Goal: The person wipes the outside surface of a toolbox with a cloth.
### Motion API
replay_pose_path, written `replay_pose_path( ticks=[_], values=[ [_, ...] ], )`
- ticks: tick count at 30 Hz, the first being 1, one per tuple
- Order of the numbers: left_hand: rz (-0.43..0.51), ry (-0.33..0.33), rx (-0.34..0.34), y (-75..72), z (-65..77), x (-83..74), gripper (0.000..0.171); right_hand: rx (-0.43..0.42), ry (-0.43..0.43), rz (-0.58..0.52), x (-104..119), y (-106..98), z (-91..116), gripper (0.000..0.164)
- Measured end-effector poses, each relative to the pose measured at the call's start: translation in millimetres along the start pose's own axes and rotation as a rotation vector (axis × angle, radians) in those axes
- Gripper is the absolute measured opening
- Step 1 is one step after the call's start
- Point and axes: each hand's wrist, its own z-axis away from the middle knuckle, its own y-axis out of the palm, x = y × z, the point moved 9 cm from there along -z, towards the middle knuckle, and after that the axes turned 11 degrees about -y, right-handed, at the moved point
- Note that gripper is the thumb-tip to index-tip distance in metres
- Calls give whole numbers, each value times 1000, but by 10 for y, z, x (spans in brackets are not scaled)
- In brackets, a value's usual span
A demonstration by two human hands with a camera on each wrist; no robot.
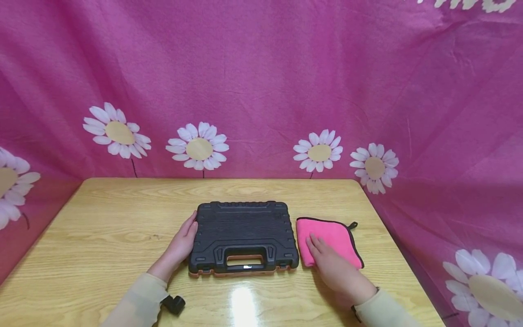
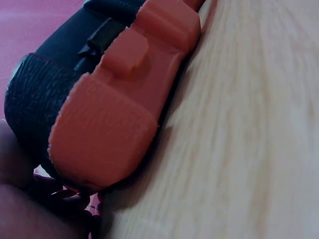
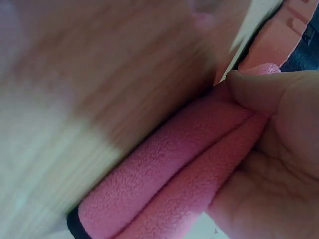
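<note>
A black plastic carrying case (image 1: 245,227) with an orange lower half lies flat on the table, its handle toward me. My left hand (image 1: 182,243) grips the case's left side; in the left wrist view its fingers are mostly in shadow by the case's rounded orange corner (image 2: 104,137). Just right of the case is a folded pink towel (image 1: 331,229) with black edging and a small black loop. On its near left part, my right hand (image 1: 333,268) lies with fingers on top. The right wrist view shows the thumb (image 3: 254,92) against the towel's folded edge, pinching it.
The wooden table (image 1: 110,227) carries both things. A pink curtain (image 1: 261,81) printed with white daisies hangs behind it and along both sides. Light glares off the tabletop in front of the case.
</note>
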Motion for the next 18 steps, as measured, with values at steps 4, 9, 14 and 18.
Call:
replay_pose_path(
  ticks=[4,9,14,18],
  values=[
    [-7,1,-3,-3,-12,1,58,32,22,10,1,57,-5,52],
    [-9,-1,-6,-16,-25,15,58,45,21,24,2,89,-23,56],
    [3,12,-6,-22,-31,18,58,68,-9,-28,-22,85,-34,65],
    [-41,43,-16,-44,-21,-22,56,95,-27,-138,-53,12,-35,75]
  ],
)
